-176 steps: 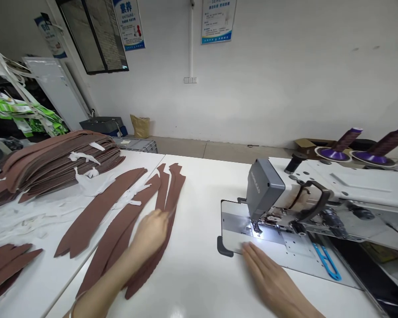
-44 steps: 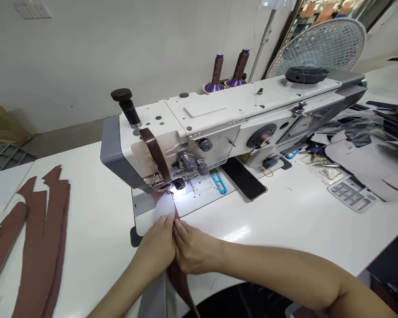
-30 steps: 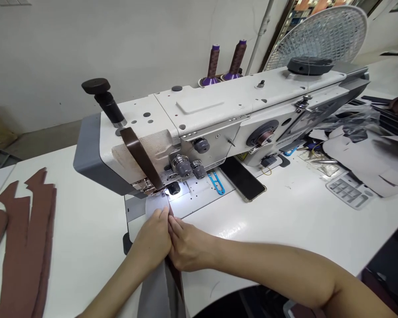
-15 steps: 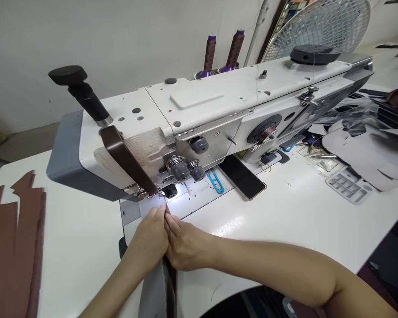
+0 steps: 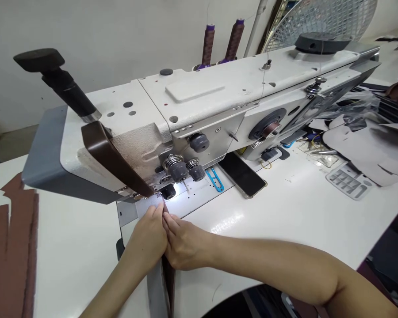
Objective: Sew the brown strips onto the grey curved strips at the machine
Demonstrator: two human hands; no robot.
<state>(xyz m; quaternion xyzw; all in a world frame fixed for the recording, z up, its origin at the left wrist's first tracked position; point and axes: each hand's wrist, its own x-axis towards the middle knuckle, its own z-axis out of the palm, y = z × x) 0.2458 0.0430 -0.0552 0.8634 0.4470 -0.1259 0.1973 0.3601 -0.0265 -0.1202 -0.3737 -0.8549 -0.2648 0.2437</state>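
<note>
A white industrial sewing machine (image 5: 199, 106) stands on the white table (image 5: 285, 212). My left hand (image 5: 149, 240) and my right hand (image 5: 182, 243) lie side by side right in front of the lit needle area (image 5: 162, 196). Their fingertips pinch a brown strip with a pale grey backing (image 5: 162, 282) and hold its end at the presser foot. The strip trails back between my wrists and off the table's near edge. A brown binding tape (image 5: 109, 154) runs down the machine's face to the foot.
More brown cut strips (image 5: 9, 247) lie at the far left. A blue thread snip (image 5: 215, 179) and a black phone (image 5: 242, 174) rest on the machine bed. Two thread cones (image 5: 220, 39) and a fan (image 5: 321, 17) stand behind. A grey calculator (image 5: 348, 183) and grey offcuts sit at right.
At first my hands lay apart, the left on the loose strips. Since then both hands hold a strip at the needle and have eased it closer under the foot as my head leaned in.
</note>
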